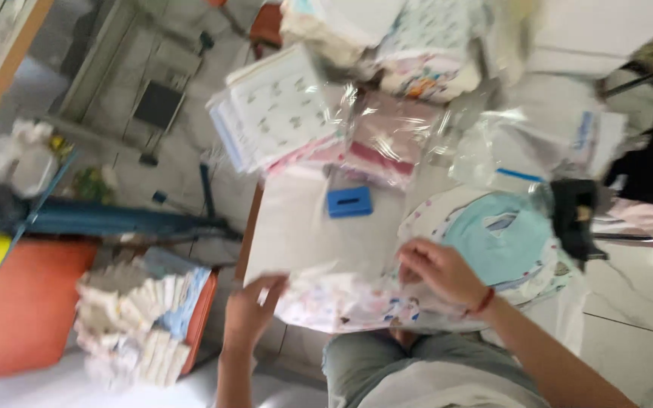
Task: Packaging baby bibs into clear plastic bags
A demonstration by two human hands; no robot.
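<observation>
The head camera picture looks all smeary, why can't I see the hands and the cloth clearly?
In the head view, motion blur smears everything: the left hand, the right hand and the patterned cloth they hold have soft edges. Also in the head view, bright glare whitens the plastic-wrapped packs and the table, washing out detail.

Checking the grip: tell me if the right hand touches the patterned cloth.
Touching. Head view shows the right hand resting its fingers on the patterned cloth.
</observation>
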